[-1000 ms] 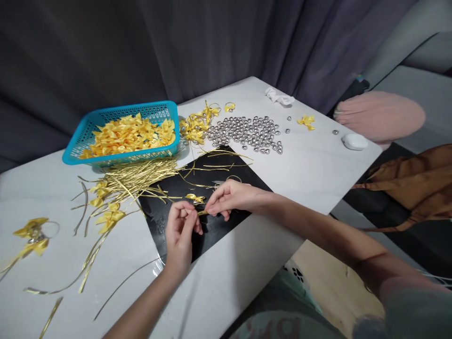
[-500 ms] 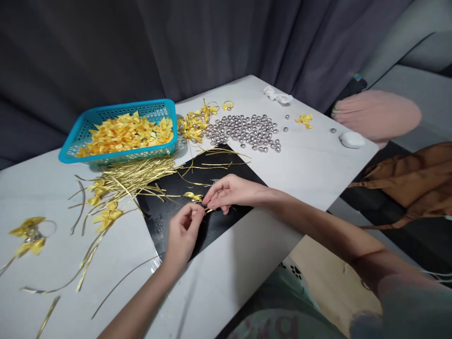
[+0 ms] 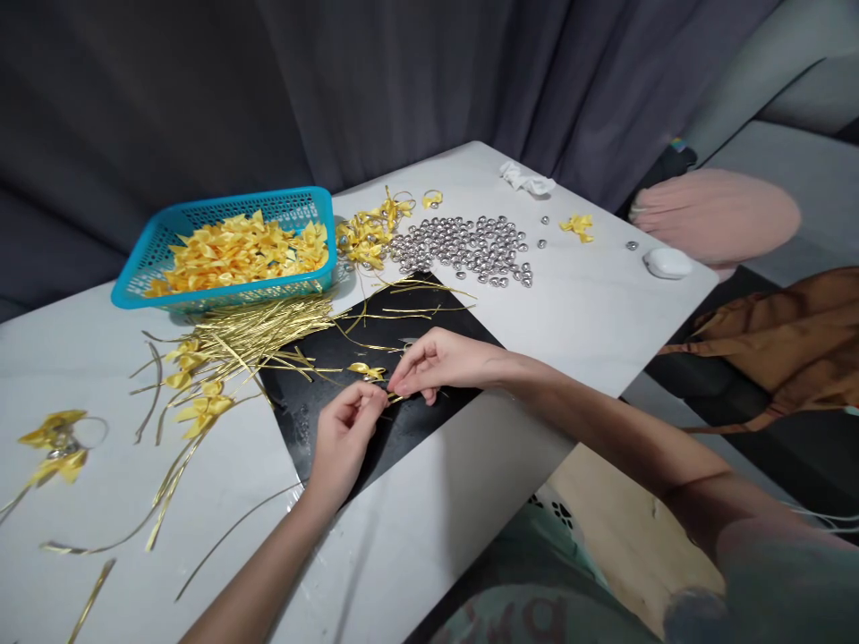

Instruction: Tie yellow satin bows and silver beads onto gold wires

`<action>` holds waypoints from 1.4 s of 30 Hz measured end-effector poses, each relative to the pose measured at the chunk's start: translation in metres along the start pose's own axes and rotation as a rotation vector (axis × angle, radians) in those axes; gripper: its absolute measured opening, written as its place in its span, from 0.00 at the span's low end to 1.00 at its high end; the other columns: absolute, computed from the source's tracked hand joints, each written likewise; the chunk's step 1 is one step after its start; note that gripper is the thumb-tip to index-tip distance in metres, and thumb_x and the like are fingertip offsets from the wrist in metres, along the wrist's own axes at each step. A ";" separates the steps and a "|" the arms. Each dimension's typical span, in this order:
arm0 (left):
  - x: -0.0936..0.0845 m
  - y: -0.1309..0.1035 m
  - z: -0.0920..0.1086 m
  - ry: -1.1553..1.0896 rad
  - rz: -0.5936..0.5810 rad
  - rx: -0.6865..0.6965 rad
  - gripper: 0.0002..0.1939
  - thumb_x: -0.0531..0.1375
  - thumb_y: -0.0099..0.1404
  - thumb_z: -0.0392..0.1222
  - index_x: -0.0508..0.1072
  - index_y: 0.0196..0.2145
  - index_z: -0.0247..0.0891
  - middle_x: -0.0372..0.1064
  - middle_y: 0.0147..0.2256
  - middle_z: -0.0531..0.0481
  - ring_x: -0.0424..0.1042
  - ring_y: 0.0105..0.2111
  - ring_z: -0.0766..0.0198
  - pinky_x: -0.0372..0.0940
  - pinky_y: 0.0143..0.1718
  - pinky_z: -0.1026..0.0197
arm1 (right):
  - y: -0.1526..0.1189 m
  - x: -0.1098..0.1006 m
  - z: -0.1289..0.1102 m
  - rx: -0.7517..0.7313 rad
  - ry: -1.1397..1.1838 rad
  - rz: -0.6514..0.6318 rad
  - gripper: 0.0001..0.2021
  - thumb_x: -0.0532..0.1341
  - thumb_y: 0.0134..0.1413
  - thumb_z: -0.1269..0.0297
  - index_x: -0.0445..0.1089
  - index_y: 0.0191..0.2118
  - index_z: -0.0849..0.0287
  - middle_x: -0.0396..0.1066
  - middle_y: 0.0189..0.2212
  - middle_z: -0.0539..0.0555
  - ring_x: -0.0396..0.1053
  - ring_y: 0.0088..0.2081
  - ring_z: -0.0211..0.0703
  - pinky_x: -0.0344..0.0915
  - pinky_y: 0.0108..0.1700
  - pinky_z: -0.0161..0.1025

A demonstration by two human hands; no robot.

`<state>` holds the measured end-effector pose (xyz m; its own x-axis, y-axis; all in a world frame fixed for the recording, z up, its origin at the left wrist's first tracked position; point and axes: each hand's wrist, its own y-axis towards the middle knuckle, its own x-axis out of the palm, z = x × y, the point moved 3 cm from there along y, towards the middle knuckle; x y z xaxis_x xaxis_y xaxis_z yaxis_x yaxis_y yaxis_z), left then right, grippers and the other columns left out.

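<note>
Between our fingertips sits a short piece of gold strip [image 3: 395, 399], just above the near half of the black mat [image 3: 379, 452]. Its visible part runs roughly across our view, from the left fingertips towards the right ones, so its long axis bridges the narrow gap between the two hands. Neither hand is clearly nearer: our left hand [image 3: 344, 436] pinches it from the near left side, thumb against finger, and our right hand [image 3: 439, 362] pinches from the right, reaching in slightly from above. The fingertips of both meet almost at one spot; we cannot tell whether they touch, or where the strip ends behind them.

Just beyond the pinch, on the far side from us, a small yellow bow [image 3: 366, 370] lies on the mat, a little closer to the left fingertips. We cannot see whether it is joined to the strip.

Farther out, a bundle of gold strips [image 3: 268, 329] spreads beyond our left hand, in front of the blue basket [image 3: 228, 293] of yellow bows. Silver hearts [image 3: 463, 243] lie loose beyond our right hand, on the white table [image 3: 570, 304].
</note>
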<state>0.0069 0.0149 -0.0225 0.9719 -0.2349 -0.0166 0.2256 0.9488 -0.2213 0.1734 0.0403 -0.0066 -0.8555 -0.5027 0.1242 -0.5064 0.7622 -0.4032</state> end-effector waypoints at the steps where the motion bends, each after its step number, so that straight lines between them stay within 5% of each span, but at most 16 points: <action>1: 0.000 0.000 0.000 0.002 -0.001 -0.002 0.13 0.65 0.53 0.48 0.70 0.21 0.37 0.53 0.16 0.59 0.46 0.17 0.73 0.43 0.18 0.67 | 0.001 0.000 0.001 -0.001 -0.010 0.001 0.09 0.70 0.42 0.66 0.77 0.31 0.64 0.73 0.21 0.47 0.66 0.21 0.28 0.66 0.26 0.29; 16: 0.006 -0.003 0.011 0.027 0.007 0.013 0.13 0.64 0.52 0.51 0.74 0.23 0.37 0.57 0.18 0.57 0.58 0.18 0.69 0.55 0.18 0.67 | -0.004 0.001 -0.008 -0.023 -0.266 0.020 0.06 0.66 0.49 0.66 0.74 0.30 0.63 0.69 0.21 0.46 0.63 0.21 0.29 0.61 0.24 0.29; 42: 0.005 -0.001 0.005 0.130 -0.024 0.038 0.13 0.63 0.52 0.49 0.71 0.21 0.36 0.52 0.16 0.59 0.52 0.16 0.72 0.49 0.19 0.66 | -0.009 0.003 -0.015 0.020 -0.397 -0.069 0.05 0.60 0.56 0.68 0.73 0.34 0.65 0.67 0.21 0.46 0.64 0.20 0.29 0.60 0.24 0.29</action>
<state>0.0121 0.0137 -0.0180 0.9496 -0.2811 -0.1385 0.2539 0.9492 -0.1857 0.1737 0.0377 0.0111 -0.7094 -0.6739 -0.2063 -0.5556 0.7148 -0.4246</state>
